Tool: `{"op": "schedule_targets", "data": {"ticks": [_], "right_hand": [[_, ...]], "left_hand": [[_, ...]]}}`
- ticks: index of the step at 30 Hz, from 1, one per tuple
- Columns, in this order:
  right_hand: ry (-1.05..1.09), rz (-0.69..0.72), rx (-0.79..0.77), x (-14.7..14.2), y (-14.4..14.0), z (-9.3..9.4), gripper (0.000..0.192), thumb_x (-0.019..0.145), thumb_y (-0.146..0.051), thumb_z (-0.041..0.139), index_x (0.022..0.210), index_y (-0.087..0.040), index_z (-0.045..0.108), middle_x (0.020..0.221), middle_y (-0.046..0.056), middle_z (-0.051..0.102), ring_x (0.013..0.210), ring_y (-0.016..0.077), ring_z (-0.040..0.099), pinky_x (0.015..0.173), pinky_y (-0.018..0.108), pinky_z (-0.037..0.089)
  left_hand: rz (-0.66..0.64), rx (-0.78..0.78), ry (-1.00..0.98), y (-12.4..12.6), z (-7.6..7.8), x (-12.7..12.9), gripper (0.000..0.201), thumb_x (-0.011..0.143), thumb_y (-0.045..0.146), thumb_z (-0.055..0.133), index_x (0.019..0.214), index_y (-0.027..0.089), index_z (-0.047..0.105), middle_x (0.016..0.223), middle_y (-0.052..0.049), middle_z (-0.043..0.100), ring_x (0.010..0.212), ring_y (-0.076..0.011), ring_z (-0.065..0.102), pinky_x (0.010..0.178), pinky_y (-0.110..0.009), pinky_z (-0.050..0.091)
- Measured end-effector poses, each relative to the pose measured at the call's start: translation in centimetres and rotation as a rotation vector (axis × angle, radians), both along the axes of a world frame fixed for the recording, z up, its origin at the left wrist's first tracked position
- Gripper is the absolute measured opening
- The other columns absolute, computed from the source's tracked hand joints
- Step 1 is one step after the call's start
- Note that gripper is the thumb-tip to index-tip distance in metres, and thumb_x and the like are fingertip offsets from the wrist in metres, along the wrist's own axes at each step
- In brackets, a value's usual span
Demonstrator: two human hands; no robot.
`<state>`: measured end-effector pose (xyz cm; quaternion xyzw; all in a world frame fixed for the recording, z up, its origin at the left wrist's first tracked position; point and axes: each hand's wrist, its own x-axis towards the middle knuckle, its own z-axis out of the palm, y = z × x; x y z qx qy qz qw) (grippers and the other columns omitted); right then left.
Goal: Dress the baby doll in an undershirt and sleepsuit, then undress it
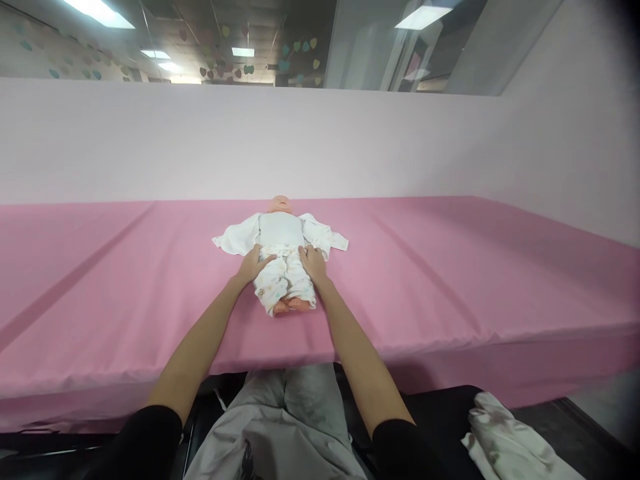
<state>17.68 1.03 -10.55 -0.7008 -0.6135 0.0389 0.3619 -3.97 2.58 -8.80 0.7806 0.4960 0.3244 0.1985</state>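
A baby doll (280, 257) lies on its back at the middle of a long pink-covered table (450, 267), its head toward twelve o'clock and its feet toward six. It wears a white top (280, 231) with sleeves spread out to nine and three o'clock, and pale printed trousers (283, 280) — the bare feet show just below the cuffs.

The left hand (253, 263) rests at the doll's waist on the nine o'clock side, fingers laid over the edge of the trousers. The right hand (313, 261) mirrors it on the three o'clock side, touching the waistband. Both hands lie fairly flat against the cloth; whether the fingers actually pinch the fabric or only press on it cannot be told from here.

Both forearms stretch from six o'clock toward the doll, with black sleeves near the bottom edge. Grey trousers (280, 427) of the person show below the table's front edge. At about four o'clock from the person's lap, a crumpled white cloth (505, 440) lies on a dark surface — well apart from the doll.
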Motion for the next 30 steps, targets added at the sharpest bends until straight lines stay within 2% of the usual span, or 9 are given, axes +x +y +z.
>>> {"op": "schedule_targets", "data": {"ticks": [5, 9, 13, 17, 21, 25, 30], "right_hand": [[-0.085, -0.044, -0.022, -0.6, -0.5, 0.6, 0.044, 0.097, -0.044, 0.028, 0.100, -0.012, 0.057, 0.095, 0.019, 0.061, 0.097, 0.0289, 0.054, 0.076, 0.034, 0.039], [-0.092, -0.075, -0.032, -0.8, -0.5, 0.6, 0.046, 0.097, -0.047, 0.026, 0.100, -0.013, 0.057, 0.095, 0.017, 0.061, 0.088, 0.0264, 0.057, 0.071, 0.032, 0.038], [-0.080, -0.076, 0.071, -0.9, -0.4, 0.5, 0.039, 0.096, -0.044, 0.033, 0.089, -0.015, 0.057, 0.083, 0.011, 0.061, 0.080, 0.0227, 0.056, 0.070, 0.029, 0.035], [0.061, -0.002, 0.201, -1.0, -0.2, 0.3, 0.035, 0.091, -0.044, 0.040, 0.069, -0.018, 0.051, 0.064, 0.003, 0.054, 0.064, 0.0170, 0.049, 0.064, 0.027, 0.031], [0.290, 0.067, 0.267, -1.1, -0.2, 0.4, 0.040, 0.085, -0.047, 0.043, 0.056, -0.020, 0.040, 0.056, -0.001, 0.046, 0.059, 0.0134, 0.042, 0.061, 0.025, 0.029], [0.415, 0.061, 0.219, -1.2, -0.3, 0.9, 0.043, 0.079, -0.051, 0.046, 0.051, -0.020, 0.041, 0.053, -0.002, 0.044, 0.058, 0.0132, 0.041, 0.060, 0.025, 0.029], [0.491, 0.049, 0.133, -1.1, -0.4, 1.3, 0.041, 0.075, -0.053, 0.049, 0.051, -0.019, 0.047, 0.053, -0.002, 0.048, 0.059, 0.0144, 0.045, 0.060, 0.025, 0.031]], "left_hand": [[0.026, 0.032, 0.031, -0.2, 0.0, 0.2, 0.043, 0.081, 0.063, 0.048, 0.087, 0.022, 0.038, 0.089, -0.003, 0.059, 0.082, -0.0186, 0.054, 0.071, -0.029, 0.040], [0.030, 0.071, 0.029, 0.0, -0.3, 0.4, 0.043, 0.080, 0.064, 0.049, 0.085, 0.022, 0.038, 0.082, -0.001, 0.056, 0.077, -0.0184, 0.054, 0.067, -0.028, 0.038], [0.030, 0.152, -0.021, 0.3, -0.8, 0.4, 0.037, 0.082, 0.058, 0.050, 0.084, 0.022, 0.042, 0.074, 0.000, 0.056, 0.072, -0.0181, 0.053, 0.064, -0.027, 0.035], [-0.010, 0.182, -0.084, 0.4, -1.2, 0.4, 0.032, 0.082, 0.052, 0.052, 0.080, 0.021, 0.046, 0.073, 0.001, 0.056, 0.069, -0.0165, 0.052, 0.063, -0.026, 0.034], [-0.009, 0.141, -0.201, 0.1, -0.9, 0.7, 0.030, 0.080, 0.048, 0.054, 0.075, 0.020, 0.048, 0.070, 0.002, 0.055, 0.069, -0.0144, 0.051, 0.063, -0.024, 0.036], [0.019, 0.077, -0.258, -1.4, -0.5, 0.7, 0.031, 0.081, 0.050, 0.052, 0.075, 0.019, 0.049, 0.069, 0.003, 0.054, 0.069, -0.0135, 0.050, 0.064, -0.025, 0.036], [-0.085, -0.023, -0.212, -3.9, -0.6, -0.3, 0.041, 0.081, 0.060, 0.050, 0.091, 0.020, 0.048, 0.086, 0.000, 0.055, 0.081, -0.0159, 0.052, 0.070, -0.028, 0.041]]}}
